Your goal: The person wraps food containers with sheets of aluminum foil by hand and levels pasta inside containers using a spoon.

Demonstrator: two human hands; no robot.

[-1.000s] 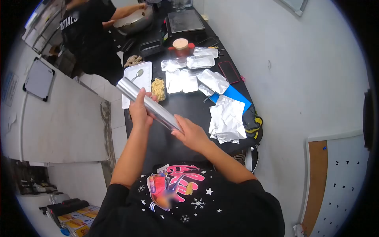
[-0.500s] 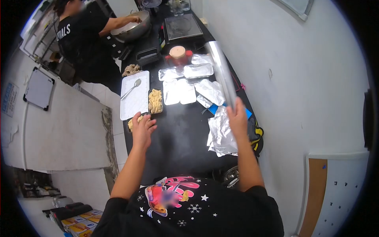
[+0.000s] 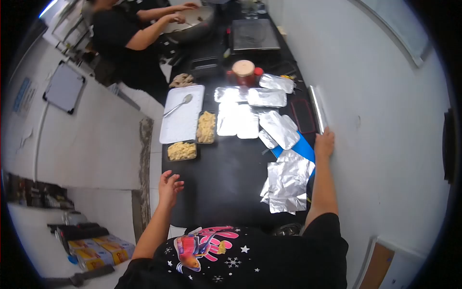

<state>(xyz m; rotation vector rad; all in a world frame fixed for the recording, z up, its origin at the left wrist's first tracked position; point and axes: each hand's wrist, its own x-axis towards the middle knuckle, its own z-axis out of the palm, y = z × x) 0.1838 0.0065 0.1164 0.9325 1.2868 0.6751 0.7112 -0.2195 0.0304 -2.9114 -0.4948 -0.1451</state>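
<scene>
My right hand (image 3: 325,142) is closed around the near end of a roll of aluminium foil (image 3: 316,108), at the right edge of the black table beside the wall. My left hand (image 3: 170,188) hovers at the table's left edge, fingers apart and slightly curled, holding nothing. Just beyond it sits a tray of yellowish food (image 3: 182,151), with a second filled tray (image 3: 206,127) behind. Crumpled foil sheets (image 3: 288,185) lie left of my right forearm, partly over a blue flat item (image 3: 303,148). Several foil-covered trays (image 3: 267,98) are grouped mid-table.
A white tray (image 3: 175,127) holds a spoon (image 3: 179,104). Behind the foil-covered trays stands a red container with a pale lid (image 3: 243,67). A dark phone-like item (image 3: 302,115) lies near the roll. Another person (image 3: 120,38) works at a large metal bowl (image 3: 192,33).
The foil roll has gone from raised and tilted to down along the table's right edge, my right hand still on it. My left hand has drawn back toward me from the near food tray.
</scene>
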